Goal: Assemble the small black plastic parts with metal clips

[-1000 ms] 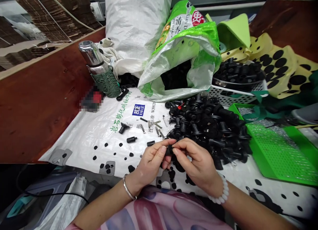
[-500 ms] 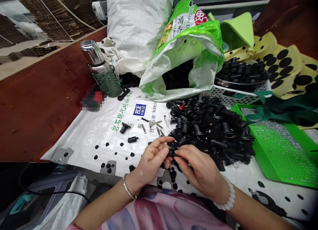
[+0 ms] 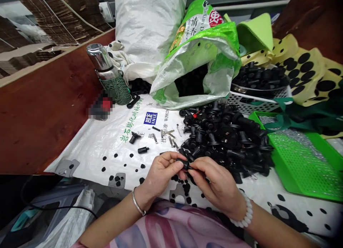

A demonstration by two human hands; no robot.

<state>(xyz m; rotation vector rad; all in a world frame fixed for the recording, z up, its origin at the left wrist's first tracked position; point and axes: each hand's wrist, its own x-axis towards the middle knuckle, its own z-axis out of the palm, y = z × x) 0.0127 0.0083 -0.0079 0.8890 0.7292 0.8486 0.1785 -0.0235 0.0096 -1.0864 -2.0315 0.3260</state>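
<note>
Between my two hands is a small black plastic cylindrical part (image 3: pixel 184 164). My left hand (image 3: pixel 166 171) grips its body between thumb and fingers. At its right end, the thumb and fingertips of my right hand (image 3: pixel 211 180) pinch a thin dark tip of it. Just beyond my hands lies a large heap of similar black plastic parts (image 3: pixel 214 137). Two single black parts, one flanged (image 3: pixel 134 137) and one plain (image 3: pixel 143 150), rest on the white woven sheet (image 3: pixel 88 137) to the left. Several small metal strips (image 3: pixel 171 138) and a black spring (image 3: pixel 156 129) lie near the heap.
A green perforated tray (image 3: pixel 308 169) with small silvery pieces stands at right. Behind it, a metal bowl (image 3: pixel 259 87) of black parts sits on a white basket (image 3: pixel 250 103). An open green-and-white sack (image 3: pixel 163 83) and a metal flask (image 3: pixel 107 71) stand at the back.
The black part has turned from fairly upright to lying more sideways in my fingers, and my left index finger has lowered. Both hands stay in nearly the same place.
</note>
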